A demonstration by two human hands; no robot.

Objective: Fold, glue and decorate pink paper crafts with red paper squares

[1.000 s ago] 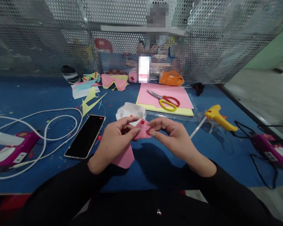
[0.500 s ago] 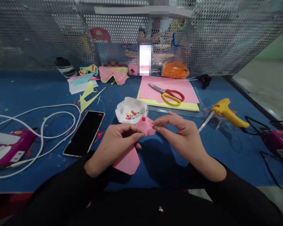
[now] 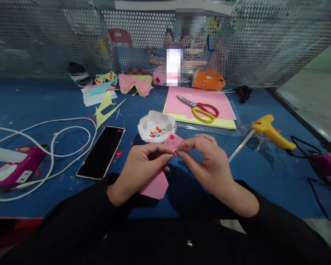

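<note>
Both our left hand (image 3: 139, 167) and right hand (image 3: 206, 162) pinch one pink paper piece (image 3: 161, 173), just in front of one white cup (image 3: 156, 127) of confetti; one phone (image 3: 102, 151) lies left of it.

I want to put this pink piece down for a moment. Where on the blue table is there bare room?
Bare blue table lies at far left, behind the white cable; another patch sits right of the right hand, before the glue gun. It is crowded around the paper cup, phone and scissors.

A black phone (image 3: 101, 152), scissors (image 3: 199, 108) and a yellow glue gun (image 3: 269, 129) lie on the blue table (image 3: 30, 103).
</note>
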